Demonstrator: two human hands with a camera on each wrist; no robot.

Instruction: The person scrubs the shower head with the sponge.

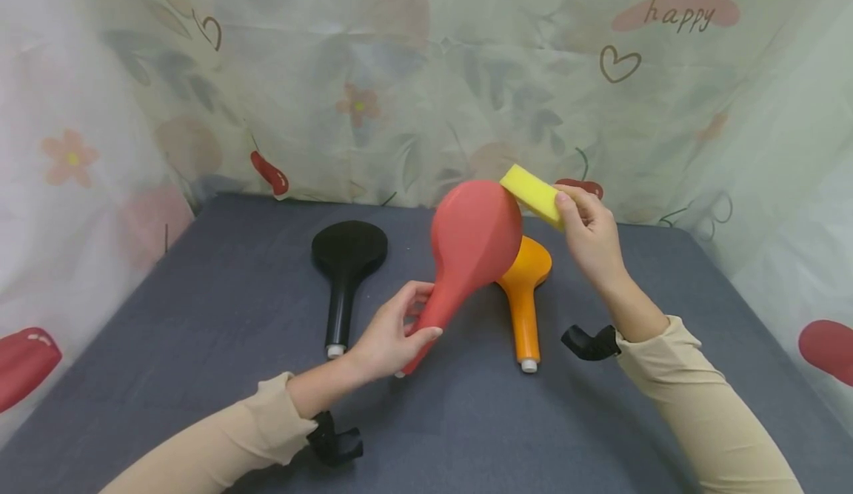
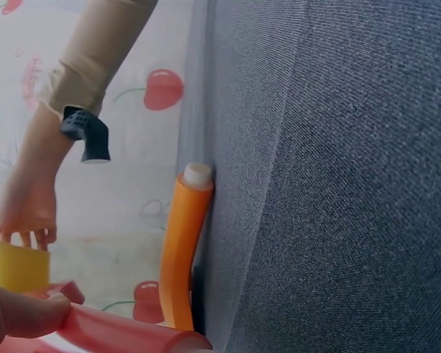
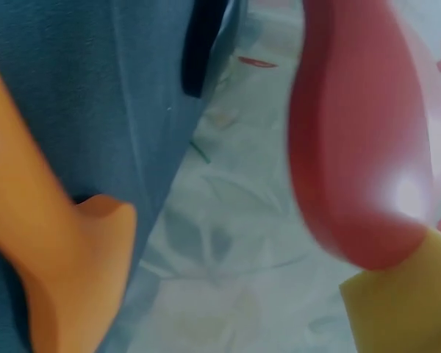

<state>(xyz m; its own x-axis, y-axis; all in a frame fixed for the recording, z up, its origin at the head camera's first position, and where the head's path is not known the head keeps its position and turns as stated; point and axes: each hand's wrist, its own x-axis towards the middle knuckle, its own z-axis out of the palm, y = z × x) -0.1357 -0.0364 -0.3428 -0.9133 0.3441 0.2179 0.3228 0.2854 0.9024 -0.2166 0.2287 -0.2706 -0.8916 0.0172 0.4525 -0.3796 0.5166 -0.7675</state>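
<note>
We see the left hand (image 1: 393, 332) gripping the red paddle (image 1: 474, 227) by its handle (image 1: 441, 306), raised in front of the orange paddle (image 1: 523, 312), and the right hand (image 1: 593, 238) pinching the yellow sponge (image 1: 533, 196) — touching the red rim, we believe, though the wrist view is blurred. Too hard a push could twist the paddle out of this grip; on the backdrop (image 1: 440, 109) we read only "happy" — twice.
</note>
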